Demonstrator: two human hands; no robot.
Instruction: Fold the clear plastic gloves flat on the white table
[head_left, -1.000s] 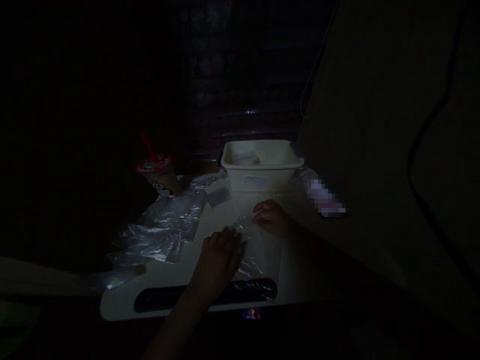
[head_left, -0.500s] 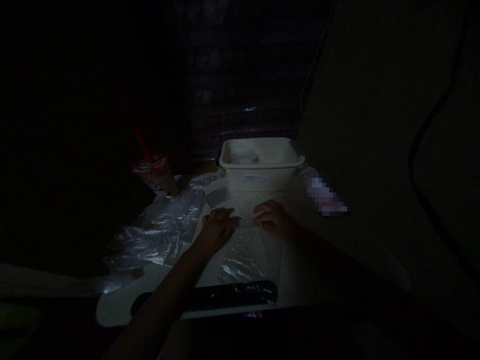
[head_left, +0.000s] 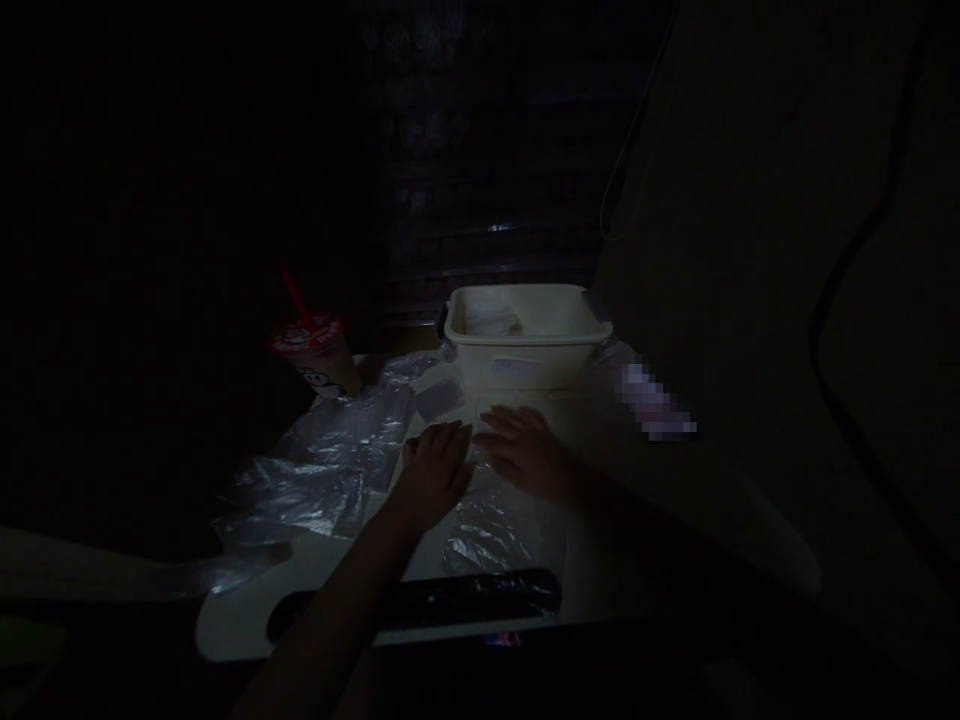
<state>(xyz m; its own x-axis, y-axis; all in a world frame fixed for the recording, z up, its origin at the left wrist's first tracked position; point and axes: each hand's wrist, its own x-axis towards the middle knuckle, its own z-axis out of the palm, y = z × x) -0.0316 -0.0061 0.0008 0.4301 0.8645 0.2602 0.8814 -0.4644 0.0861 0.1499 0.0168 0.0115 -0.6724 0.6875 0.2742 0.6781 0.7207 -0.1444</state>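
In the dim head view, a clear plastic bag (head_left: 491, 530) lies flat on the white table (head_left: 232, 620) in front of me. My left hand (head_left: 437, 470) rests over its left side, fingers stretched forward and palm down. Lying over the bag's upper part is my right hand (head_left: 529, 455), also flat with fingers extended toward the left one. The fingertips of both hands are close together. Neither hand visibly grips anything. A long black strip (head_left: 465, 600) runs along the table's near edge, just below the bag.
Beyond the hands stands a cream plastic bin (head_left: 517, 370) with pale material inside. More clear plastic bags (head_left: 322, 470) are piled at the left, beside a drink cup (head_left: 322, 365) with a red straw. A small grey piece (head_left: 440, 398) and a blurred-out item (head_left: 658, 405) lie nearby.
My right hand has moved left over the bag and flattened, its fingers now near the left hand's. My left fingers have straightened a little. The view has shifted slightly.
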